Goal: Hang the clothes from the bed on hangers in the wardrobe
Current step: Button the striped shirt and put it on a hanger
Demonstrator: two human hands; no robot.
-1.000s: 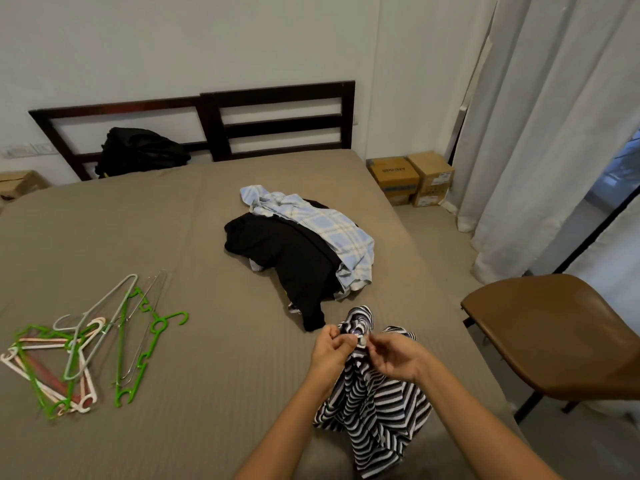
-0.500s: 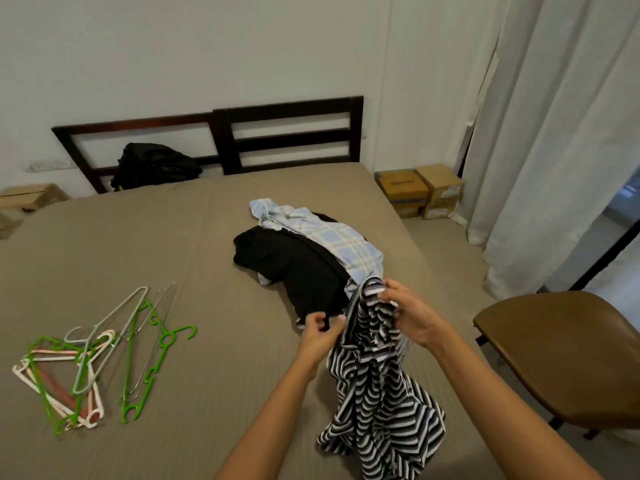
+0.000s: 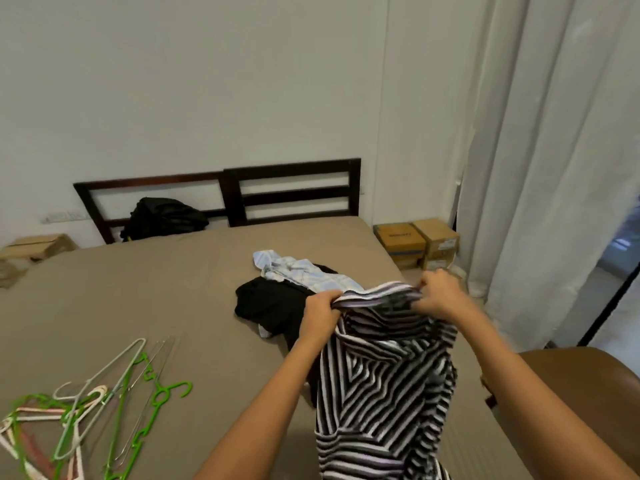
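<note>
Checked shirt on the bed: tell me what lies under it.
A black garment lies under the checked shirt, spreading to its left. Whether anything else is beneath cannot be seen; the striped top hides the pile's near edge.

— Which piece?
— I hold the black-and-white striped garment (image 3: 384,368) up by its top edge.
— The rest?
— Blue plaid shirt (image 3: 311,277) atop black garment (image 3: 266,303) on the bed (image 3: 138,306); hangers (image 3: 86,410) heaped at left.

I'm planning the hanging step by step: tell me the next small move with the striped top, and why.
Probably let go with the left hand and reach for one from the pile of hangers on the bed's left side. It and the right hand both grip the striped top's upper edge, spread apart, and no hanger shows in it.
</note>
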